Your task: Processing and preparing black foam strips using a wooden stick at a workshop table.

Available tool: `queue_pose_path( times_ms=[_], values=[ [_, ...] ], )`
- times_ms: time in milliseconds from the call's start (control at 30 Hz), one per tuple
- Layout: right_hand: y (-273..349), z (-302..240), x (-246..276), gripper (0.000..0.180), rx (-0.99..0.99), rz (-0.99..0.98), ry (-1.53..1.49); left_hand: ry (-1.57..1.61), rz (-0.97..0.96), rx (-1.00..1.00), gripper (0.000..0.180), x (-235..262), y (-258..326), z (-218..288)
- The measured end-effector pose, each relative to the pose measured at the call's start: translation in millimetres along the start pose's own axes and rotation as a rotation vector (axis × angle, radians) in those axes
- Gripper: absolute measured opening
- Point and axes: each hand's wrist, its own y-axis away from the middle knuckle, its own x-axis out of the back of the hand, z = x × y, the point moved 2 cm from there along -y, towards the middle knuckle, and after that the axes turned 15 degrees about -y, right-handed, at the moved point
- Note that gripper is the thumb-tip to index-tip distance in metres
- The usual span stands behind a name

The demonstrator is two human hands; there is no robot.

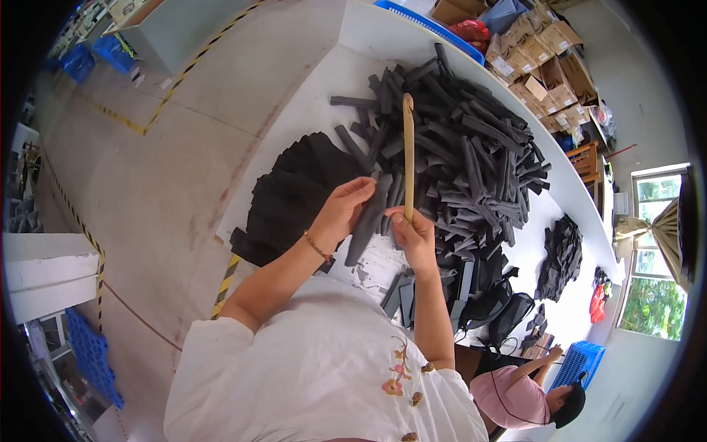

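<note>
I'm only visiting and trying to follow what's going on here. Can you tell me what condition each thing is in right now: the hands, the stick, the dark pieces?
Left hand: closed around a dark fabric strip.
Dark fabric strip: held off the table, hanging at a slant.
Right hand: gripping the wooden stick low down.
Wooden stick: held upright.
Pile of dark strips: heaped loosely on the white table.
Flat black pieces: stacked beside the pile.
Cardboard boxes: stacked, some open.

strip heap (471, 147) on table (368, 37) | flat stack (294, 191) left of heap | boxes (545, 66) behind
</note>
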Motion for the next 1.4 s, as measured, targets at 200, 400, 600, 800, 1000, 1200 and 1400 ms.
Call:
queue_pose_path(
  times_ms=[200,400,600,800,1000,1200,1400],
  values=[
    [-12,9,-2,0.014,0.213,0.236,0.143,-0.684,0.027,-0.316,0.010,-1,2,-10],
    [-15,20,1,0.011,0.089,0.200,-0.108,-0.122,0.061,-0.123,0.012,14,-1,-19],
    [-19,23,0,0.011,0.081,0.192,-0.105,-0.702,0.092,-0.226,0.019,5,-7,-9],
    [-15,23,7,0.011,0.060,0.232,-0.137,-0.103,0.286,-0.116,0.031,31,-33,-12],
    [-27,24,19,0.011,0.150,0.306,0.076,-0.714,-0.146,-0.006,0.026,10,1,-54],
    [-87,-136,99,0.010,0.653,0.581,-0.120,-0.854,-0.257,0.155,0.015,50,25,-96],
    [-74,-192,218,0.037,0.583,1.026,0.491,-1.433,0.395,-0.354,0.011,116,20,-24]
  ],
)
